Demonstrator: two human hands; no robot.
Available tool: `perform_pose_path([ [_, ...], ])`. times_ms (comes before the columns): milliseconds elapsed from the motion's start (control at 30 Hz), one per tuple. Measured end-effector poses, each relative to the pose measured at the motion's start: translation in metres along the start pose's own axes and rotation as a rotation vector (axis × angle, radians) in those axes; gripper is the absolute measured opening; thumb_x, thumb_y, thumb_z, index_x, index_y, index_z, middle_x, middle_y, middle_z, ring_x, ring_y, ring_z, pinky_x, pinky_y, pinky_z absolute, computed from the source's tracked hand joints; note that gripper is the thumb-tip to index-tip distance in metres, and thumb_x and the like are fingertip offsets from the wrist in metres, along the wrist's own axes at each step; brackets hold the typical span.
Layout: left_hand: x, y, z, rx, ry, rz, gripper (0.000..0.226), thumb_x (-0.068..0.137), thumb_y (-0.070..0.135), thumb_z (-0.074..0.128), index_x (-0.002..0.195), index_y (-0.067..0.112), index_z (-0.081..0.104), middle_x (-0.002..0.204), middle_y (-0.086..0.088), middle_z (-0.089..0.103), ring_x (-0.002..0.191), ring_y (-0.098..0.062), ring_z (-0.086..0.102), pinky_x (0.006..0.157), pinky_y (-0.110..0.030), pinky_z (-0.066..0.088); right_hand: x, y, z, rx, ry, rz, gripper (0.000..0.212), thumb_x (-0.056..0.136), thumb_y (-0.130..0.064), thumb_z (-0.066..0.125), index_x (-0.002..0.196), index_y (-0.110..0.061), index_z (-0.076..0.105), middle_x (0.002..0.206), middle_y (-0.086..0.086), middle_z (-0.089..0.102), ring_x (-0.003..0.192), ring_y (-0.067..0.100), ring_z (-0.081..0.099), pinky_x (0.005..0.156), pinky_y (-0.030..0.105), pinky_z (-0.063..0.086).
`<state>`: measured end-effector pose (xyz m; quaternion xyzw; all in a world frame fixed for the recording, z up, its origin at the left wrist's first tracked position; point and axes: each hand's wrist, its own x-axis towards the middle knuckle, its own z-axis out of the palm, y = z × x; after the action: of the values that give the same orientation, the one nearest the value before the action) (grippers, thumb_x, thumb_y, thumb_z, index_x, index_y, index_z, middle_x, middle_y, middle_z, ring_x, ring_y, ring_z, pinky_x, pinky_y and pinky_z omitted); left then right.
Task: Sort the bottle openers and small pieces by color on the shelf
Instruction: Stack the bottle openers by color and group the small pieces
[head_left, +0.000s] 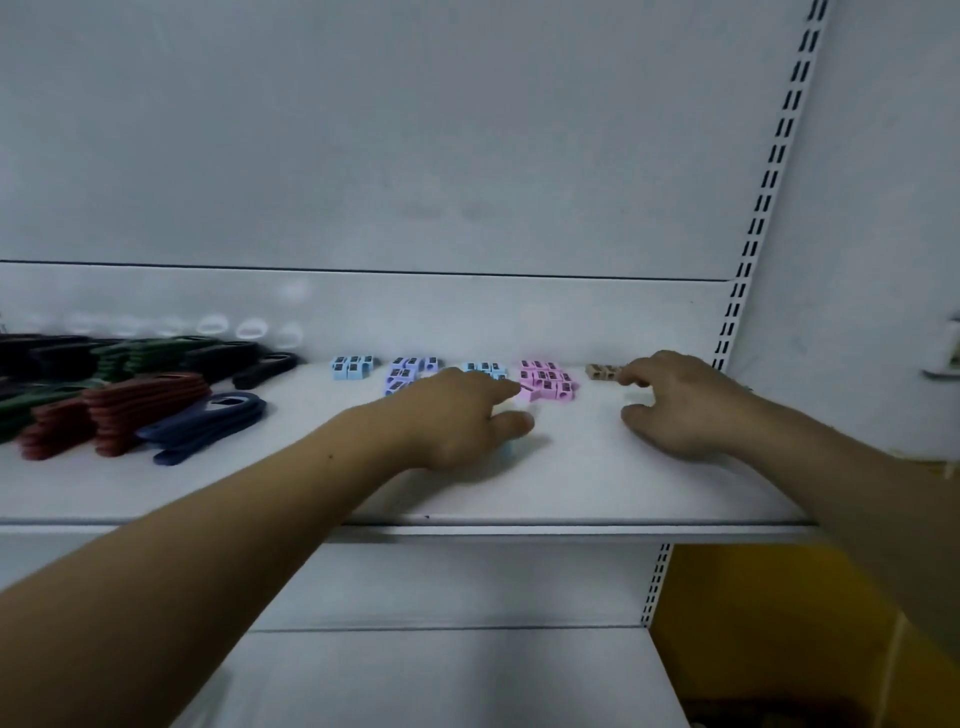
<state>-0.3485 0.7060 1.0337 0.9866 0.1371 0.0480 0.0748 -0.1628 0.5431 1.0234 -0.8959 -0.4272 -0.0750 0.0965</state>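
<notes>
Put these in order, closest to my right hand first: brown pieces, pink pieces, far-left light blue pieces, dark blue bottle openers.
1. Small brown plastic pieces, at the fingers of the right hand.
2. Small pink plastic pieces, just left.
3. Far-left light blue plastic pieces, mid-shelf.
4. Dark blue flat bottle openers, far left.

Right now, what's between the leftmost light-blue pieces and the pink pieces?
In the head view, a purple cluster, then a second light-blue cluster, partly hidden behind the left hand.

The left hand (457, 421) and right hand (680, 410) are bare, forearms too
</notes>
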Motion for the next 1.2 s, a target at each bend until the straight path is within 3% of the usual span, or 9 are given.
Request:
perform_pose_path([
  [233,0.046,0.015,0.009,0.121,-0.115,-0.097,0.067,0.094,0.061,0.028,0.151,0.030,0.016,0.156,-0.009,0.021,0.143,-0.032,0.017,0.114,-0.046,0.020,0.003,-0.024,0.006,0.011,-0.069,-0.133,0.050,0.099,-0.038,0.040,0.147,-0.025,0.033,0.148,0.005,0.035,0.135,0.024,0.032,0.110,0.033,0.027],
  [333,0.054,0.014,0.012,0.142,-0.168,-0.133,0.077,0.083,0.071,0.022,0.148,0.029,0.027,0.154,-0.009,0.026,0.140,-0.033,0.021,0.113,-0.050,0.021,0.014,-0.033,0.010,-0.049,-0.110,-0.115,0.048,0.100,-0.037,0.036,0.147,-0.024,0.031,0.145,0.009,0.037,0.132,0.029,0.034,0.107,0.037,0.030],
  [433,0.057,0.014,0.010,0.105,-0.164,-0.147,0.054,0.090,0.059,0.033,0.134,0.030,0.045,0.143,-0.009,0.041,0.132,-0.033,0.030,0.109,-0.048,0.027,0.019,-0.034,0.012,-0.101,-0.127,-0.124,0.039,0.100,-0.035,0.034,0.135,-0.022,0.045,0.135,0.009,0.045,0.123,0.029,0.041,0.102,0.037,0.034],
  [533,0.053,0.016,0.009,0.098,-0.193,-0.131,0.064,0.082,0.067,0.026,0.132,0.032,0.043,0.145,-0.009,0.039,0.131,-0.034,0.028,0.108,-0.047,0.026,0.021,-0.032,0.014,-0.064,-0.139,-0.128,0.038,0.100,-0.034,0.036,0.135,-0.023,0.045,0.134,0.008,0.047,0.124,0.028,0.041,0.102,0.037,0.034],
  [633,0.044,0.015,0.003,0.017,-0.104,-0.141,0.053,0.095,0.053,0.034,0.141,0.027,0.036,0.148,-0.010,0.035,0.135,-0.030,0.028,0.109,-0.041,0.028,0.014,-0.021,0.007,0.061,-0.081,-0.053,0.050,0.096,-0.033,0.045,0.143,-0.022,0.036,0.142,0.005,0.042,0.128,0.025,0.040,0.103,0.032,0.034],
  [767,0.012,-0.002,-0.005,-0.051,-0.023,-0.045,0.045,0.095,0.049,0.044,0.135,0.030,0.049,0.141,0.006,0.046,0.124,-0.016,0.044,0.100,-0.026,0.032,-0.004,0.000,-0.005,0.059,-0.075,0.012,0.038,0.094,-0.027,0.050,0.132,-0.024,0.050,0.135,0.001,0.050,0.116,0.019,0.048,0.083,0.021,0.031],
  [867,-0.003,-0.011,-0.001,-0.023,-0.013,0.008,0.037,0.092,0.047,0.052,0.126,0.035,0.058,0.119,0.014,0.056,0.098,-0.006,0.048,0.085,-0.021,0.035,-0.011,-0.013,-0.001,0.137,-0.054,-0.093,0.028,0.095,-0.024,0.054,0.122,-0.024,0.059,0.119,-0.002,0.059,0.097,0.012,0.049,0.077,0.020,0.033],
  [1000,-0.006,-0.013,0.004,-0.059,0.056,0.036,0.034,0.092,0.039,0.056,0.126,0.036,0.058,0.121,0.017,0.058,0.094,-0.002,0.047,0.076,-0.014,0.034,-0.012,-0.045,0.003,0.249,-0.075,-0.201,0.032,0.092,-0.026,0.059,0.124,-0.029,0.058,0.096,-0.015,0.057,0.085,0.003,0.052,0.068,0.014,0.037],
  [1200,-0.030,-0.037,-0.001,-0.085,0.093,-0.061,0.061,0.086,0.044,0.061,0.142,0.034,0.039,0.148,0.015,0.036,0.127,-0.007,0.041,0.103,-0.020,0.028,-0.015,-0.061,0.007,0.362,-0.079,-0.230,0.033,0.089,-0.030,0.064,0.121,-0.033,0.060,0.090,-0.018,0.059,0.083,0.000,0.055,0.071,0.016,0.040],
])
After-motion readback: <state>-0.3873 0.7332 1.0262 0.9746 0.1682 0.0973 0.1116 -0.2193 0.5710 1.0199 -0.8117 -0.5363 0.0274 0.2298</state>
